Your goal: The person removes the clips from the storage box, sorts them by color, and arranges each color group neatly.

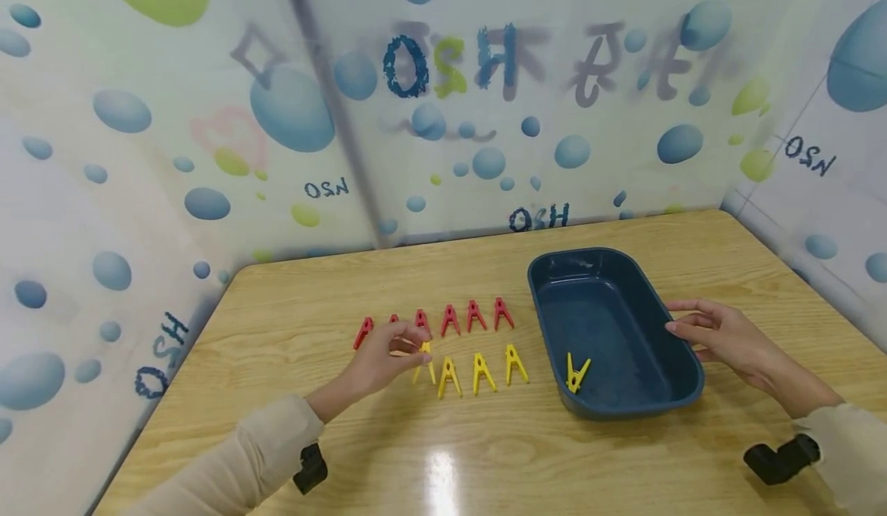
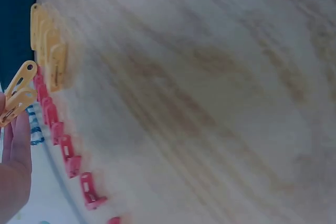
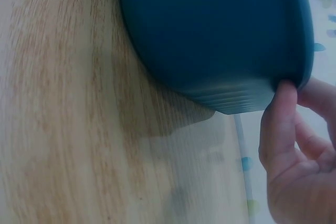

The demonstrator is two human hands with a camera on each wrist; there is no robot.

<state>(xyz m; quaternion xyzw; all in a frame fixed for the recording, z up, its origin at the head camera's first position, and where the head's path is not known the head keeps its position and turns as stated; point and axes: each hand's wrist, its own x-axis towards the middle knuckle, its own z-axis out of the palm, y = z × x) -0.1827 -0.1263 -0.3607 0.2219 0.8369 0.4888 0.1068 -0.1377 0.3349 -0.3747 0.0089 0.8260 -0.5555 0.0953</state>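
Note:
My left hand (image 1: 381, 354) pinches a yellow clothespin (image 2: 20, 92) between thumb and fingers, at the left end of a row of yellow clothespins (image 1: 480, 373). Just behind that hand runs a row of several red clothespins (image 1: 450, 320), partly covered by the fingers. At the right stands a dark blue plastic basin (image 1: 599, 316), with one yellow clothespin (image 1: 576, 373) lying in its near left corner. My right hand (image 1: 734, 346) holds the basin's right rim; in the right wrist view the fingers (image 3: 281, 129) pinch its edge.
The wooden table (image 1: 333, 454) carries everything and reaches back to a wall covering (image 1: 450, 154) printed with blue and green bubbles. The basin is the tallest thing on the table. Dark wrist cameras (image 1: 310, 468) sit below both sleeves.

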